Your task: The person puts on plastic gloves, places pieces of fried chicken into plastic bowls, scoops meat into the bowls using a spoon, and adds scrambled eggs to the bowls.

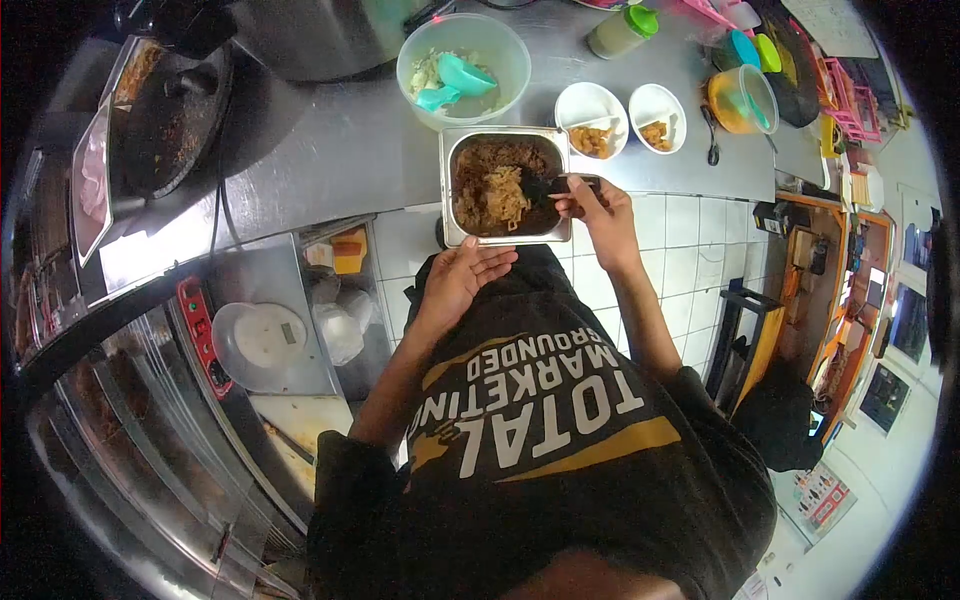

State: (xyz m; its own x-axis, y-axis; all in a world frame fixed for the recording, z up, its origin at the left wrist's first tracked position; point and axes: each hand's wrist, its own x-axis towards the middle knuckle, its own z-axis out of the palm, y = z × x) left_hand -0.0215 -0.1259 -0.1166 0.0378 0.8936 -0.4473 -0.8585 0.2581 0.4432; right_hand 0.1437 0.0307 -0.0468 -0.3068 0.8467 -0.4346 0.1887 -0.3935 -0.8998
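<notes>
A rectangular metal pan [447, 185] holds dark brown food with a lighter, yellowish-brown clump [505, 198] on top. Its far edge is over the steel counter and its near edge juts out past it. My left hand [465, 281] supports the pan's near edge, thumb at the rim and the other fingers underneath. At the pan's right side, my right hand [603, 222] pinches the handle of a black utensil [545, 187] whose end is in the food. Two white divided bowls [592, 106] [658, 108] with orange-brown pieces sit to the right.
Beyond the pan is a clear tub [465, 60] with pale food and a turquoise scoop. A green-capped bottle [620, 35], a small black spoon [711, 135] and a tub of orange liquid [740, 98] lie rightward. A blackened pan [180, 130] is at left.
</notes>
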